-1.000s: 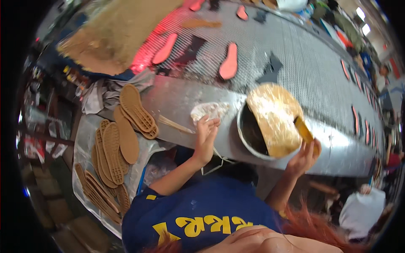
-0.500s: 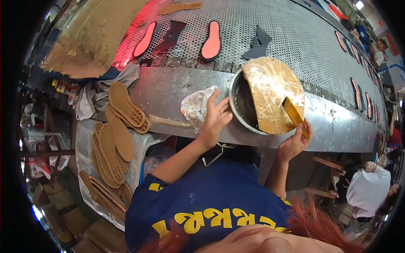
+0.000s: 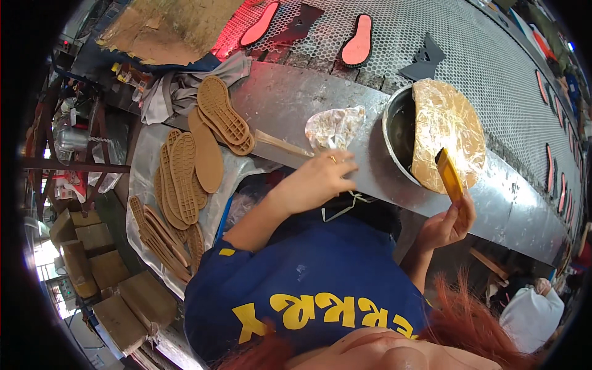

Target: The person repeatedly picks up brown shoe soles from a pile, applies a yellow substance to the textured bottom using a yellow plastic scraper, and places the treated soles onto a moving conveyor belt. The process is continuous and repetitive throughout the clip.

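Observation:
My right hand (image 3: 455,221) grips a flat yellow brush (image 3: 452,176) with a dark tip. The brush leans up in front of a round, tape-wrapped tan board (image 3: 459,126) that covers part of a metal pot (image 3: 390,132). What lies deep inside the pot is hard to see. My left hand (image 3: 320,180), back upward and fingers loosely bent with gaps, holds nothing I can see. It hovers just in front of a crumpled, stained white cloth (image 3: 333,126) and a flat wooden stick (image 3: 280,143) on the metal ledge (image 3: 271,86).
Tan shoe soles (image 3: 184,176) lie piled on a plastic-covered surface at left. Beyond the ledge, a mesh conveyor (image 3: 394,31) carries pink-topped insoles (image 3: 357,43) and dark cut pieces (image 3: 425,60). Cardboard boxes (image 3: 117,317) stand low at left; a person in white (image 3: 531,317) sits at right.
My left hand has turned back-up and moved toward me, away from the pot. The brush stays in my right hand, now more upright. The view has shifted left, and conveyor pieces appear farther along.

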`<state>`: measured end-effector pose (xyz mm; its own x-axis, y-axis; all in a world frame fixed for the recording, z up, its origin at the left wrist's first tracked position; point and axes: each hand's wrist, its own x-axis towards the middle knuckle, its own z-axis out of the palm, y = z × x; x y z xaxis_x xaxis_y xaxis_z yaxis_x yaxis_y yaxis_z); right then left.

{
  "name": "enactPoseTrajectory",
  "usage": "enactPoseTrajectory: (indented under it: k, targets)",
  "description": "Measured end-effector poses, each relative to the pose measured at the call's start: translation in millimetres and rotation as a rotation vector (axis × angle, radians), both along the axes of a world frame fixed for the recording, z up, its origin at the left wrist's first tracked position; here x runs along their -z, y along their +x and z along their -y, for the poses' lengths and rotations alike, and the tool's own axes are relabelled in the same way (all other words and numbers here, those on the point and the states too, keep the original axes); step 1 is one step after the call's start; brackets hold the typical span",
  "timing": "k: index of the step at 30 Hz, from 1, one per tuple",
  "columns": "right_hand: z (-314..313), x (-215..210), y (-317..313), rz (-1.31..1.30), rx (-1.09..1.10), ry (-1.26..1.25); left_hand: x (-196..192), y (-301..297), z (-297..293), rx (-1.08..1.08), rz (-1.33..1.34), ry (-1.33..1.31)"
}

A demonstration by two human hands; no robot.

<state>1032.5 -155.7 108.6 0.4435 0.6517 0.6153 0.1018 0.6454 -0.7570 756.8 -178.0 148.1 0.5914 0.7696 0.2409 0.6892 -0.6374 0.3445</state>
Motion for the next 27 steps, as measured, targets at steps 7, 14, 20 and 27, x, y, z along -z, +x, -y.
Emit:
enactPoseTrajectory:
  k: [7, 14, 20, 27]
  targets:
    - [2, -4, 1, -0.055, -0.099, 0.022, 24, 15, -1, 0.041, -0.048, -0.004]
    - [1, -4, 10, -0.124, -0.046, 0.002, -30, -11, -2, -0.258, 0.508, 0.291]
    - [-2, 3, 18, -0.235, -0.060, -0.051, -46, -63, 15, -0.706, 1.355, 0.179]
    - [-7, 5, 16, -0.212, -0.101, -0.085, -61, -125, 26, -0.598, 1.878, 0.418]
